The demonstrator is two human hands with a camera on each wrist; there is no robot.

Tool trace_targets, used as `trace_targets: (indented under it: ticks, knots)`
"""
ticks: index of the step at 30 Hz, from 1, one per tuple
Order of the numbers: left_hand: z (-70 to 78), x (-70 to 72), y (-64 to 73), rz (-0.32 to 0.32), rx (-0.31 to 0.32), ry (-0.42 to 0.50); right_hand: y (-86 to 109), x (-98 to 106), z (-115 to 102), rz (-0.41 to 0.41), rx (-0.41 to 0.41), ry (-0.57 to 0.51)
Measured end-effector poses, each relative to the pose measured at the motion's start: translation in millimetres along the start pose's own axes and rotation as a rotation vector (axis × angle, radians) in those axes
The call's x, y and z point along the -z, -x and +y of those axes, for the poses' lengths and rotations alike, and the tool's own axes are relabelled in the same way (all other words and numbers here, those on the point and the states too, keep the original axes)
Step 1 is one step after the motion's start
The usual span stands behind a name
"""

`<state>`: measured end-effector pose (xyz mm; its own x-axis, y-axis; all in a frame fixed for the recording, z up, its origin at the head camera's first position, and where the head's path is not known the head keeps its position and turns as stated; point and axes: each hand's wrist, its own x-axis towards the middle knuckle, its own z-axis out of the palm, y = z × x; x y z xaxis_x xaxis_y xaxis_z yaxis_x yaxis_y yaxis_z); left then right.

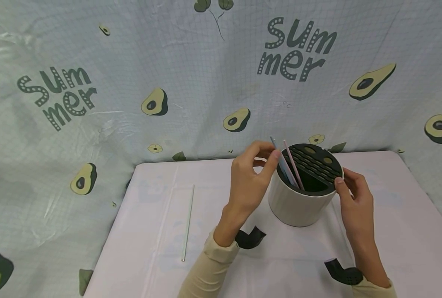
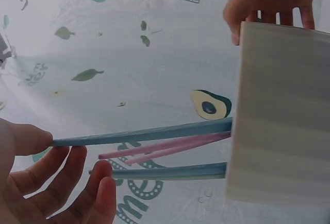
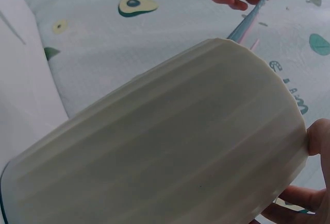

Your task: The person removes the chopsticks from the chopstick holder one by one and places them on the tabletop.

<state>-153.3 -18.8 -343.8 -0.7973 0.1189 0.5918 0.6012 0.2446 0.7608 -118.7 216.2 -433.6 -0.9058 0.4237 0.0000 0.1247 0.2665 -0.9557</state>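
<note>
A cream ribbed utensil holder (image 1: 297,211) with a dark slotted top (image 1: 315,159) stands upright on the table. My left hand (image 1: 251,176) pinches the thin end of a blue chopstick (image 2: 144,133) between thumb and fingertips. The chopstick's other end is inside the holder's open compartment. Pink chopsticks (image 2: 178,145) and another blue chopstick (image 2: 175,172) lean beside it, near my lower fingers in the left wrist view. My right hand (image 1: 356,203) grips the holder's right side, thumb at the rim and fingers behind. The chopsticks' lower ends are hidden in the holder.
A pale green chopstick (image 1: 188,223) lies on the white-covered table (image 1: 154,265), left of my left forearm. Behind the table hangs a sheet (image 1: 191,62) printed with avocados and lettering. Black wrist straps (image 1: 251,239) show at both wrists.
</note>
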Motion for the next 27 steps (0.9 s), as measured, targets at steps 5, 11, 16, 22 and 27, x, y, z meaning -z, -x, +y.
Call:
trace_targets:
  ticks: [5,11,16,22,27]
  knots:
    - [8.0,4.0,-4.5,0.026,-0.018,0.024,-0.7,0,0,-0.005,0.004,-0.005]
    - [17.3,8.4,-9.6,0.091,-0.066,0.088,-1.0,0,1,-0.008,0.004,-0.008]
    - [24.0,11.4,-10.7,0.163,-0.106,0.172,-0.8,0,2,-0.004,0.011,-0.004]
    - [29.0,16.6,-12.2,0.279,-0.144,0.25,0.0,-1,1,0.003,0.021,-0.004]
    - [31.7,22.8,-14.2,0.328,-0.176,0.309,0.1,-2,1,0.008,0.02,-0.004]
